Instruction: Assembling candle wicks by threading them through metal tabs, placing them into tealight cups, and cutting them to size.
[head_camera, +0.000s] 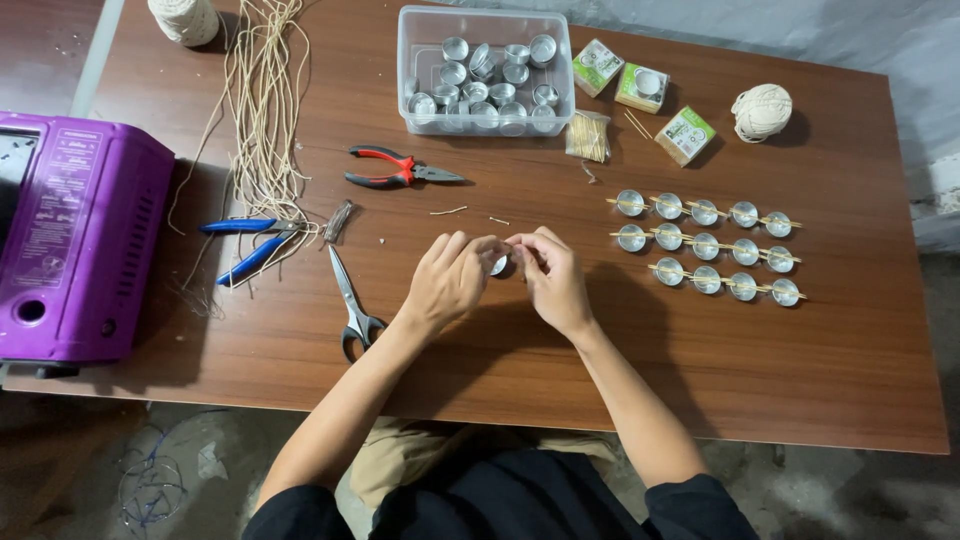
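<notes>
Largest first: brown table (700, 380), purple machine (70, 240) at its left edge, clear tub (412, 60) of metal cups at the far side. Rows of cups on sticks (705, 245) lie to my right. At centre, my left hand (450, 280) & right hand (552, 278) meet, fingertips pinched shut on one small metal cup (498, 265), held just above the table

Single view, head-mounted. The camera looks steeply down and forward from above the seated person, at about arm's length over the table (700, 380). The frame takes in nearly the whole tabletop, with the forearms entering from the bottom edge and floor visible at the lower left.
</notes>
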